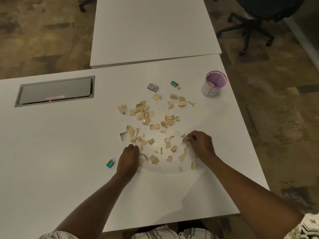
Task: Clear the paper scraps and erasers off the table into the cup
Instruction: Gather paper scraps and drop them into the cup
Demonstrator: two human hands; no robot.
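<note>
Brown mottled carpet [43, 40]; 2nd white table [151, 31]; blk office chair [255, 23].

3 erasers [153, 87], 1 cup [209, 92], many paper scraps [154, 126].

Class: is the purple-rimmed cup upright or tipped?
Upright: the purple-rimmed white cup stands on its base on the white table, open mouth facing up.

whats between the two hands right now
Loose scraps lie scattered on the table between the left hand and the right hand. The head view shows it.
</note>
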